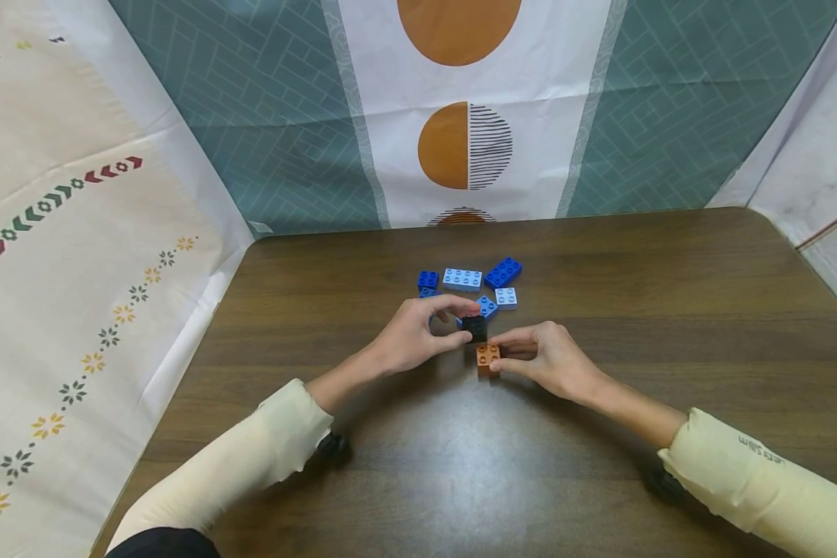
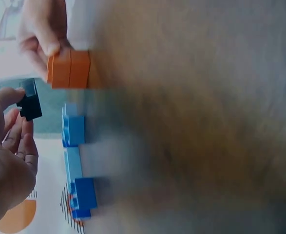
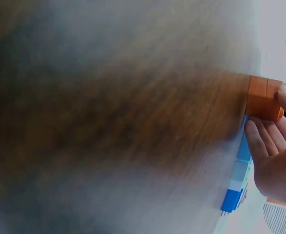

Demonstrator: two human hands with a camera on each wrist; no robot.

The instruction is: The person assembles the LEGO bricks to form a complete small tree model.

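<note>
My left hand (image 1: 413, 333) pinches a black toy building brick (image 1: 473, 329) between thumb and fingers, raised off the table. Close beside it stands a stack of two orange bricks (image 1: 487, 358) on the table, with a seam between them in the left wrist view. My right hand (image 1: 554, 363) grips the stack's upper part from the right, thumb on the near side. In the left wrist view the black brick (image 2: 30, 101) is apart from the orange stack (image 2: 70, 69). The right wrist view shows the right thumb on the orange stack (image 3: 264, 97); the black brick is mostly hidden there.
Several loose bricks lie just beyond the hands: a light blue one (image 1: 463, 280), a dark blue one (image 1: 503, 273), a pale blue one (image 1: 505, 298) and a small dark blue one (image 1: 428, 280). The left hand partly covers some. The wooden table (image 1: 418, 480) extends around them.
</note>
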